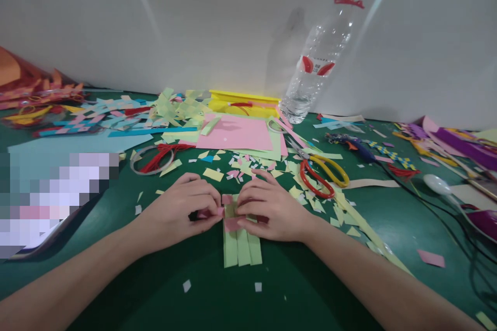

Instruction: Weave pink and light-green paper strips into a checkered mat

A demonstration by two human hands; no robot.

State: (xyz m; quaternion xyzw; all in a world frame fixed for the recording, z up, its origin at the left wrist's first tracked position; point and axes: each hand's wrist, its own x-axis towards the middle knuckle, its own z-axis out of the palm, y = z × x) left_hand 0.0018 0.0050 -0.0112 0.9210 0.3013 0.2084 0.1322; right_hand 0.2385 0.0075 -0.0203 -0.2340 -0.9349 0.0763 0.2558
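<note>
On a green surface (155,295), a person's left hand (190,202) pinches a pink strip (220,211) in its fingers, while the right hand (274,209) curls its fingers over several green strips (243,253), any grip there hidden. The green strips lie side by side between the hands; pink bands (233,224) cross their upper part, the lower ends are uncrossed, so the weaving looks only partly done.

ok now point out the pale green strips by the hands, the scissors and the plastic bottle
Pale green strips (243,249): head view, lower part of the middle strip
Scissors (305,155): head view, at the pivot between blades and handles
Plastic bottle (318,66): head view, on its label
</note>
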